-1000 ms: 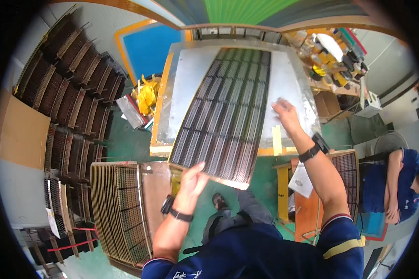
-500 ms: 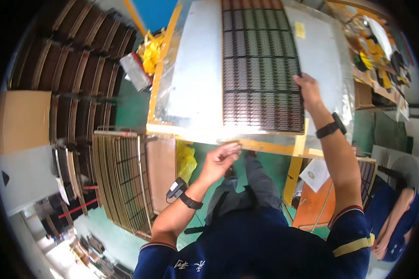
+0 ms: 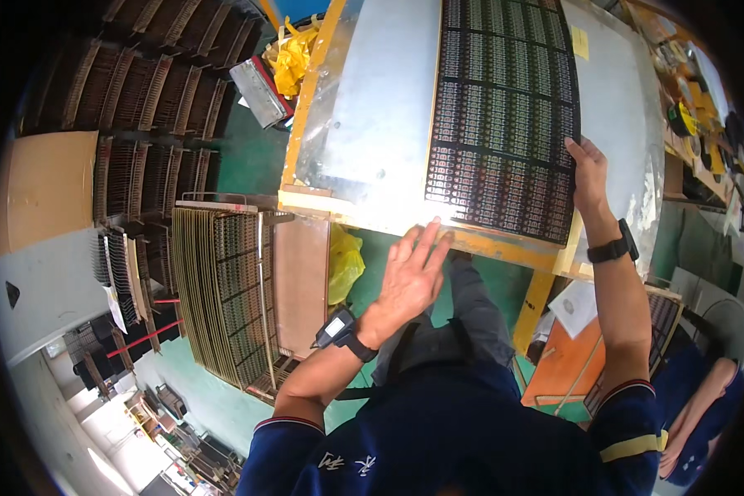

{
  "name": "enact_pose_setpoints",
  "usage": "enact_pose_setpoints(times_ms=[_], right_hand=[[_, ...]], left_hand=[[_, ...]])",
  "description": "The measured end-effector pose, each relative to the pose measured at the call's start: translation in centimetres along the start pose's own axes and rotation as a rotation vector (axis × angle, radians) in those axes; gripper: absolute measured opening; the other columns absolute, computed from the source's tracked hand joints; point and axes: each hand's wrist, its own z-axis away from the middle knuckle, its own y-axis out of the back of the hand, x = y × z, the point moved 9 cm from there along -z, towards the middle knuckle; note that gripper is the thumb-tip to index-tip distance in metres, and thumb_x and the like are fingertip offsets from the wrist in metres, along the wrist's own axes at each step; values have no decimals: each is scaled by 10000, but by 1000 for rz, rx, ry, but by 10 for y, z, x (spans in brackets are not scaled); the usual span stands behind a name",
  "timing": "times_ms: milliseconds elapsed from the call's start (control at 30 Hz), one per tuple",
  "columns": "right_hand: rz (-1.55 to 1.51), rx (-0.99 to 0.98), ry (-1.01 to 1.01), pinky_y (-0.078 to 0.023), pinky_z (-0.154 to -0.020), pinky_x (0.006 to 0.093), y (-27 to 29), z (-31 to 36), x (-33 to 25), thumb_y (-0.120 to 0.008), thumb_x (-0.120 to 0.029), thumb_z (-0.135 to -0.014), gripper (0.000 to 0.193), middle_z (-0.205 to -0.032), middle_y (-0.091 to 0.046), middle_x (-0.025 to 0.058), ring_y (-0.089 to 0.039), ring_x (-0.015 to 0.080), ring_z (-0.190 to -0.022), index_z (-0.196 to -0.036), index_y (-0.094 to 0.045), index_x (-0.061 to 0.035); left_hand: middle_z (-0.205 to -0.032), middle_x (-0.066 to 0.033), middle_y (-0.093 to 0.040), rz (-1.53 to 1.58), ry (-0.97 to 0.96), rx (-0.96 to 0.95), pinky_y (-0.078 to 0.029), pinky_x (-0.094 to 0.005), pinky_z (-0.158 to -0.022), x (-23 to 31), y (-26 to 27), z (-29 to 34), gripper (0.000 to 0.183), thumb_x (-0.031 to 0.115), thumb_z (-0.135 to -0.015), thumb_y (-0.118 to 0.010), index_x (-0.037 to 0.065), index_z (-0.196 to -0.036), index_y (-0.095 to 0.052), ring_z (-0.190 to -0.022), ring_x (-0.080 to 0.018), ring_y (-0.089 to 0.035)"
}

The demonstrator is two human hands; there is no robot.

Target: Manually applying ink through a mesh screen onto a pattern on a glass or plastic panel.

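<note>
A dark printed circuit board panel (image 3: 504,124), marked with rows of small repeated patterns, lies on a pale worktable (image 3: 372,107). Its long side runs away from me. My right hand (image 3: 589,175) grips the panel's right edge, its fingers bent over it; the thumb is hard to make out. At the panel's near left corner, my left hand (image 3: 412,277) reaches up with fingers stretched out, the tips at the table's front edge. Nothing shows in this hand. Past the top of the picture the panel's far end is cut off.
Left of me, a wire rack (image 3: 236,298) holds several upright panels. Dark slotted racks (image 3: 140,91) stand farther left. Yellow plastic (image 3: 293,62) lies beside the table, and tools crowd a bench (image 3: 703,124) at right. Another person's arm (image 3: 698,405) shows at lower right.
My left hand has risen to the panel's near corner and its fingers have straightened. My right hand keeps to the right edge. The whole view has shifted, moving the table rightward in the picture.
</note>
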Motion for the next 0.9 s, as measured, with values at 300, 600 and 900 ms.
enact_pose_setpoints(times_ms=[300,600,900], right_hand=[[86,38,23,-536,-675,266,19,-9,-1,-630,-154,-912,330,-903,-691,91,-653,142,-728,-1153,-587,67],[1292,-106,231,-506,-880,431,-26,-39,-56,-835,-412,-652,1030,-1004,-679,243,-642,392,-1004,-1453,-317,-24],[1105,-162,-4,-554,-765,355,-3,-19,-50,-826,-347,-645,1092,-944,-705,193,-697,282,-677,-1487,-232,13]], left_hand=[[-1390,-186,-465,5,-25,-49,-398,-485,-943,0,0,-6,586,33,-710,-659,6,-1283,-543,-1203,-385,-456],[-1340,-248,-465,-59,-55,-168,-352,-548,-1023,16,-1,-13,603,14,-726,-611,5,-1318,-498,-1281,-458,-404],[-1343,-240,-479,-79,-91,-187,-356,-526,-1026,16,2,-8,612,13,-727,-620,-7,-1325,-491,-1281,-446,-418]])
